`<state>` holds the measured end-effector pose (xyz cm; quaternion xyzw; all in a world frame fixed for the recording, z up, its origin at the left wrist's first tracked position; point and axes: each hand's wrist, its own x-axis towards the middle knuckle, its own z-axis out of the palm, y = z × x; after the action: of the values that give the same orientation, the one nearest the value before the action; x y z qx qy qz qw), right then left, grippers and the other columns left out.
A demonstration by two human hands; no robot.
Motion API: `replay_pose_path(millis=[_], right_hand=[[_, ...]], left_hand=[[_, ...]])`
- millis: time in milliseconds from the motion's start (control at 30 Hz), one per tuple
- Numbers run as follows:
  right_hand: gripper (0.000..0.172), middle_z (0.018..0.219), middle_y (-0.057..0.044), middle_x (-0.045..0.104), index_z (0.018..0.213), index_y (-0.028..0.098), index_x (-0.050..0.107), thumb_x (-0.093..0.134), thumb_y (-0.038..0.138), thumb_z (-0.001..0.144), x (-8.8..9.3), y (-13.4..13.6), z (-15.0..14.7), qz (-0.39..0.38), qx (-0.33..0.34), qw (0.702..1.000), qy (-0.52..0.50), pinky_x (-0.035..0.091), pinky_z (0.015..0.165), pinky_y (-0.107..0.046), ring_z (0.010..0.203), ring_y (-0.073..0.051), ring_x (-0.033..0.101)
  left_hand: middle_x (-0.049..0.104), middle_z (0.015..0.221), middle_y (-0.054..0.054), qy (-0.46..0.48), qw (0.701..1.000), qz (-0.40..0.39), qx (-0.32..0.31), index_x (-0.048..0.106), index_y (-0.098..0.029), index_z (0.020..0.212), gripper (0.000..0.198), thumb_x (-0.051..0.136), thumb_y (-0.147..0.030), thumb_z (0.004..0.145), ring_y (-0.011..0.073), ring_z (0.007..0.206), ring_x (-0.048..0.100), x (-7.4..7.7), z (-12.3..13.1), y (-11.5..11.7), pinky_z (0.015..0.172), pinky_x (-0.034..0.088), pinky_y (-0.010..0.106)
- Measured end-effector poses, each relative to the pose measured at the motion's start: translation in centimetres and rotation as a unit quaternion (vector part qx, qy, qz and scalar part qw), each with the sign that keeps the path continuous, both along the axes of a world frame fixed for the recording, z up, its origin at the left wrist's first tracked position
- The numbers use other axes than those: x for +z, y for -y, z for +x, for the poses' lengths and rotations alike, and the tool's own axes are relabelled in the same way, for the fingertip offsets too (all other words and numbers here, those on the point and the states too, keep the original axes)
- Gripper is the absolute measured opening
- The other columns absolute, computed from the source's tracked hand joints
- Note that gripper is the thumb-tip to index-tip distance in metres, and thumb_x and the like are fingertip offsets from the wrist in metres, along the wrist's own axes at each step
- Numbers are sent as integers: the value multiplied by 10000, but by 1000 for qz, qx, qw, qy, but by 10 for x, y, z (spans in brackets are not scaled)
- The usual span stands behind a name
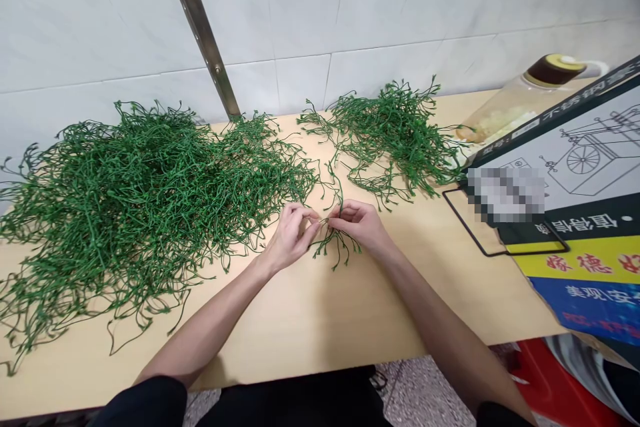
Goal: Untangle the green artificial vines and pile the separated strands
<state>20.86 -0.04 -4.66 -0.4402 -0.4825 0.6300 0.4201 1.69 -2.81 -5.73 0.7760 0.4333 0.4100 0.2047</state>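
Observation:
My left hand (291, 235) and my right hand (361, 224) meet above the middle of the wooden table (320, 320), fingertips pinched together on one green plastic sprig (334, 240). Thin curled stems of the sprig hang down between and below the hands. A large tangled heap of the same green sprigs (130, 200) covers the left half of the table, close to my left hand. A smaller heap of sprigs (395, 130) lies at the back, beyond my right hand.
A printed cardboard box (580, 213) fills the right side, with a black wire frame (480, 227) beside it. A clear bottle with a brown cap (520, 103) lies behind it. A metal bracket (205, 40) leans on the tiled wall. Red plastic (545, 387) shows below the table.

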Motion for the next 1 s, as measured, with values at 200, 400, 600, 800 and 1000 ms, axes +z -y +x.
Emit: replay_pose_path(millis=[200,400,600,800,1000], right_hand=[[325,643,2,695,702,185,648,887,348,554,2,0,1,-8,-1,1000,1,568,672,-318,602,-151,663],[305,649,5,698,698,178,656,887,308,547,4,0,1,-27,15,1000,-2,550,685,-305,611,-137,651],[304,681,-2,712,699,180,667,893,306,539,5,0,2,-22,32,999,17,557,698,-311,638,-144,659],[309,702,-16,727,733,176,676,879,354,583,2,1,2,-18,50,998,22,567,679,-305,645,-155,685],[306,720,-11,726,771,166,676,881,313,599,2,4,2,-10,88,996,22,550,679,-279,657,-145,691]], left_hand=[[655,933,68,-7,998,-49,-49,587,-191,1097,169,505,-281,980,190,934,580,3,-1,0,837,485,315],[704,966,75,-21,992,30,-121,654,-208,1128,248,456,-170,984,194,961,563,0,-3,-2,868,494,342],[724,928,78,-13,991,58,-119,721,-216,1075,205,557,-223,953,196,942,593,-8,-4,-5,852,533,368],[758,873,62,94,991,58,-74,765,-232,944,113,665,-226,891,182,869,649,-10,-3,-8,785,564,361],[762,825,79,189,976,-78,-76,769,-187,830,64,724,-231,840,180,841,700,-6,-3,-8,788,575,338]])
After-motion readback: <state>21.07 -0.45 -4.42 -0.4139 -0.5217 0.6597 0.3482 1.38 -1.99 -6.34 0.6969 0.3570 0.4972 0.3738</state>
